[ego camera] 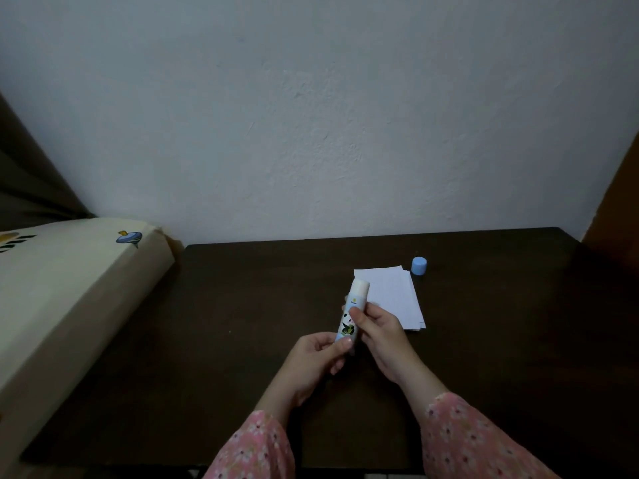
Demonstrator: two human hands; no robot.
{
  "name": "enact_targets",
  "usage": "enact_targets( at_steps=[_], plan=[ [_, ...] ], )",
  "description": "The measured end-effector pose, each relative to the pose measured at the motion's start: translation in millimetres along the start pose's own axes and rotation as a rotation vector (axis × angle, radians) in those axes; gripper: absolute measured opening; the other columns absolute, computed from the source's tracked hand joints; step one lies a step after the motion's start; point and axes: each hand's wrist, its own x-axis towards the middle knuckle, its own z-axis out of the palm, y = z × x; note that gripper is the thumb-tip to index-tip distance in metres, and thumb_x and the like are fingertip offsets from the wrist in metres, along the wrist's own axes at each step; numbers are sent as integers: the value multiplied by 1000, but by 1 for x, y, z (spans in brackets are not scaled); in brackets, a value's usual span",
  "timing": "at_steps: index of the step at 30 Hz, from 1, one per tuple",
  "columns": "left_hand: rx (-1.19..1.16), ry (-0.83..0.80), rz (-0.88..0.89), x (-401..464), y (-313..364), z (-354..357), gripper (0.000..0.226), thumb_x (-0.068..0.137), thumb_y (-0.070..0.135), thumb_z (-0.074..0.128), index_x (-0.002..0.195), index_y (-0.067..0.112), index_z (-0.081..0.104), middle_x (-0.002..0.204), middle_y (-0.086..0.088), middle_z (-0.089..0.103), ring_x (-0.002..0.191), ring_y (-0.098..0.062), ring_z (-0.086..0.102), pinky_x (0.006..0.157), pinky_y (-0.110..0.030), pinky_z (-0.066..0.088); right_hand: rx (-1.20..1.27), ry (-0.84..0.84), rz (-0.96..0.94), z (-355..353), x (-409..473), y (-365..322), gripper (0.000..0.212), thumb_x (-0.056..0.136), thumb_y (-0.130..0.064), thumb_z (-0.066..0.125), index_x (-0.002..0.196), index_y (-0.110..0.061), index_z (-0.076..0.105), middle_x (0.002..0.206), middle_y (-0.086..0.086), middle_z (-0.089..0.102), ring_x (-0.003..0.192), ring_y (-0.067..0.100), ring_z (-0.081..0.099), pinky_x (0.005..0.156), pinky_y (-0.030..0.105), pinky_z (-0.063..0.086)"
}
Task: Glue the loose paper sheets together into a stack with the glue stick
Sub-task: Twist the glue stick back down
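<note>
I hold the glue stick (351,314) in both hands over the middle of the table (242,305). My left hand (316,357) pinches its lower end between thumb and fingers, and my right hand (378,331) curls round the middle of the tube, thumb on the label. The cap (418,265) is already off and stands near the back edge of the table, just beside the far right corner of the paper sheets (390,295). The white glue tip points away from me, above the near left corner of the paper but not touching it. The sheets lie in a loose, slightly fanned pile toward the back right of the table. I judge the work barely begun: the stick is opened and ready, perhaps being twisted up, but I see no glue spread, and every sheet is left to coat and press.
</note>
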Motion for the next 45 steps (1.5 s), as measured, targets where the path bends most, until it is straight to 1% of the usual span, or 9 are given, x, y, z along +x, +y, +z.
enact_targets(
  at_steps=[4,12,16,21,24,28,32,38,45],
  plan=[
    [38,-11,-12,1,-4,0,32,99,26,46,91,-1,62,55,-2,51,49,-9,41,53,-19,35,116,-17,-25,-1,0,3,19,90,-9,57,107,-13,64,107,5,68,103,17,63,81,30,52],
    [-38,64,14,0,-2,4,40,75,9,75,109,-5,59,75,-11,62,51,-9,51,48,-17,39,195,72,-70,-1,-3,3,15,94,-6,53,103,-12,64,107,6,66,101,16,62,80,30,53],
    [-12,37,7,-3,0,5,21,92,13,59,105,-4,60,76,-7,68,49,-7,48,46,-16,37,198,64,-64,0,-2,3,17,94,-7,52,107,-9,63,106,7,66,103,18,61,83,31,51],
    [-58,49,-44,-1,3,6,34,101,29,43,103,0,62,82,-13,70,52,-13,49,48,-19,37,253,68,-33,-3,-1,3,18,94,-10,53,109,-9,63,112,9,65,108,19,60,85,33,50],
    [-20,75,11,-2,0,8,25,95,24,54,106,2,61,82,-11,68,52,-11,50,48,-18,38,292,68,-31,-3,-1,3,17,94,-8,52,107,-10,62,115,10,64,111,21,58,94,39,48],
    [-20,82,15,-3,-1,6,40,78,16,74,109,-3,59,82,-17,58,53,-9,52,50,-18,40,261,57,-37,-3,-1,3,19,94,-8,52,111,-11,62,113,7,65,109,18,59,86,34,51],
    [5,61,3,-3,-2,5,21,92,17,61,102,-1,64,77,-8,66,50,-6,49,48,-16,38,261,55,-33,-3,0,5,17,94,-8,52,106,-12,63,110,9,65,109,21,59,90,35,49],
    [-64,66,-56,1,1,7,38,100,33,43,101,2,63,85,-13,71,51,-13,50,46,-19,37,302,68,-12,-6,1,5,19,94,-11,52,110,-12,62,117,10,63,112,22,58,89,36,49],
    [-23,77,7,-2,-3,5,41,77,23,76,110,3,60,82,-12,64,54,-9,53,50,-18,40,271,61,-34,-3,-3,3,19,95,-8,51,110,-10,62,113,9,65,109,21,59,89,36,50]
  ],
)
